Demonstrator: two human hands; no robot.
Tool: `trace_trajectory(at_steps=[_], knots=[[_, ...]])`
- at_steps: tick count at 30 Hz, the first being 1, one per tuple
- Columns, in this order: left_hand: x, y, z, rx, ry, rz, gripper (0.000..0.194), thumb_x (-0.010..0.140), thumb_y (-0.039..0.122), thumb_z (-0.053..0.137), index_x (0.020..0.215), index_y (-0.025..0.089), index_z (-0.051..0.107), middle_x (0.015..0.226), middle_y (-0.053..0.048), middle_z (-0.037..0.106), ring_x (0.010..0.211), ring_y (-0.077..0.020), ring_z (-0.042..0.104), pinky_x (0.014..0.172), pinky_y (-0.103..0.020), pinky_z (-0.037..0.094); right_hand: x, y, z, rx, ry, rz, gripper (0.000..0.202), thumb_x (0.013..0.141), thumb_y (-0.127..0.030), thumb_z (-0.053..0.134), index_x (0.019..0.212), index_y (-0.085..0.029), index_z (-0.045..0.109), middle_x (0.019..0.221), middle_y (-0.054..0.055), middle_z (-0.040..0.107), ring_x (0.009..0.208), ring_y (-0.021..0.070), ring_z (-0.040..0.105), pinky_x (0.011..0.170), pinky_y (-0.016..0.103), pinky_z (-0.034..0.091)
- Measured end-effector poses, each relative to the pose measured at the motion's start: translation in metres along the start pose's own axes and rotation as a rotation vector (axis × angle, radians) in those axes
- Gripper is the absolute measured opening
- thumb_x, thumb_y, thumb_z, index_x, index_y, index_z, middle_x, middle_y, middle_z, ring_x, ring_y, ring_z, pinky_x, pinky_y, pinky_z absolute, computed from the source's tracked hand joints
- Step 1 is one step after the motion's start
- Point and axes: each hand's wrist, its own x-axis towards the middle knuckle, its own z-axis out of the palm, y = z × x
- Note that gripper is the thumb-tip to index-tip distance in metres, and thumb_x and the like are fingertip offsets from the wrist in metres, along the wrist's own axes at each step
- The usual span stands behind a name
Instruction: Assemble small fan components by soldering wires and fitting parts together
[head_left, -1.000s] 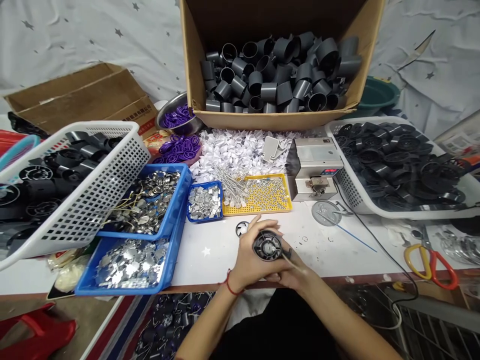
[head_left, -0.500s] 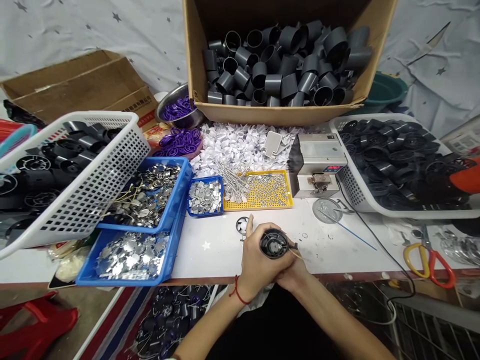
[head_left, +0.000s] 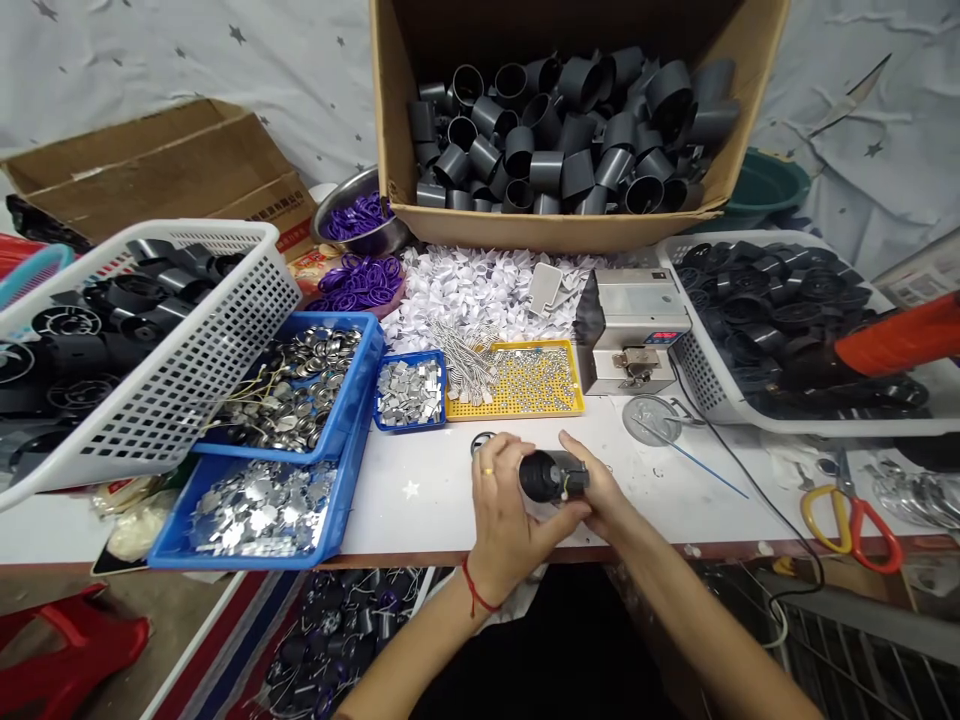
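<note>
Between my two hands is a black plastic cylindrical housing (head_left: pixel 546 474), its open end tilted toward me and a small side piece with a thin pale wire at its right. My left hand (head_left: pixel 504 500), with a ring and a red cord at the wrist, curls round the left side of the housing. My right hand (head_left: pixel 600 490) grips it from the right, thumb side up. A small black ring-shaped part (head_left: pixel 480 441) lies on the table just behind my left fingers, mostly covered by them. The inside of the housing is dark.
Behind my hands are a yellow tray (head_left: pixel 536 408) of small metal bits, a blue tray (head_left: pixel 409 425) of metal pieces and a metal device (head_left: pixel 634 310). A cardboard box (head_left: pixel 555 232) of black cylinders stands behind. Scissors (head_left: pixel 851 520) and a corded cable (head_left: pixel 739 460) lie right.
Both hands have turned the housing, so its opening and side piece face differently. My left fingers have shifted over the small ring part. An orange-red object at far right has moved lower left.
</note>
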Motion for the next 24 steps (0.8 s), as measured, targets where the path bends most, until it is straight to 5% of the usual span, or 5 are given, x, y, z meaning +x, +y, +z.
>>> trace_trajectory(at_steps=[3, 8, 12, 18, 24], knots=[[-0.008, -0.012, -0.003, 0.327, -0.135, 0.268, 0.022, 0.092, 0.034, 0.053, 0.076, 0.018, 0.053, 0.067, -0.003, 0.058, 0.063, -0.0188, 0.056, 0.058, -0.031, 0.040, 0.005, -0.019, -0.013, -0.521, 0.118, 0.081, 0.057, 0.090, -0.063, 0.031, 0.061, -0.018, 0.051, 0.043, 0.001, 0.050, 0.035, 0.0122, 0.043, 0.038, 0.024, 0.029], [-0.057, -0.037, 0.018, 0.475, -0.491, 0.366, 0.022, 0.088, 0.015, 0.052, 0.066, 0.018, 0.054, 0.057, -0.003, 0.060, 0.053, -0.0193, 0.057, 0.050, -0.030, 0.033, 0.010, -0.009, 0.010, -1.536, 0.464, -0.374, 0.035, 0.090, -0.048, 0.049, 0.097, -0.015, 0.058, 0.079, 0.012, 0.066, 0.070, 0.0242, 0.063, 0.059, 0.030, 0.041], [-0.068, -0.046, 0.008, 0.294, -0.642, 0.342, 0.021, 0.082, 0.024, 0.064, 0.064, 0.018, 0.055, 0.054, 0.000, 0.060, 0.046, -0.0161, 0.054, 0.047, -0.028, 0.034, 0.023, 0.025, 0.040, -1.776, 0.284, -0.522, 0.038, 0.087, -0.049, 0.057, 0.107, -0.016, 0.056, 0.100, 0.015, 0.061, 0.090, 0.0288, 0.060, 0.072, 0.037, 0.046], [0.003, -0.090, -0.009, 0.174, -0.304, 0.356, 0.026, 0.089, 0.037, 0.055, 0.102, 0.016, 0.067, 0.102, -0.013, 0.069, 0.094, -0.0264, 0.064, 0.081, -0.039, 0.049, 0.008, -0.025, 0.029, -1.675, 0.018, -0.650, 0.045, 0.086, -0.041, 0.056, 0.122, -0.014, 0.052, 0.111, 0.014, 0.061, 0.103, 0.0277, 0.053, 0.091, 0.043, 0.041], [0.007, -0.102, 0.021, 0.425, -0.495, 0.472, 0.042, 0.094, 0.035, 0.051, 0.135, 0.026, 0.053, 0.129, -0.009, 0.063, 0.119, -0.0316, 0.056, 0.108, -0.058, 0.026, -0.040, -0.173, -0.072, -1.741, 1.048, -0.409, 0.038, 0.095, -0.019, 0.034, 0.124, -0.013, 0.057, 0.119, 0.018, 0.059, 0.109, 0.0299, 0.053, 0.088, 0.042, 0.039]])
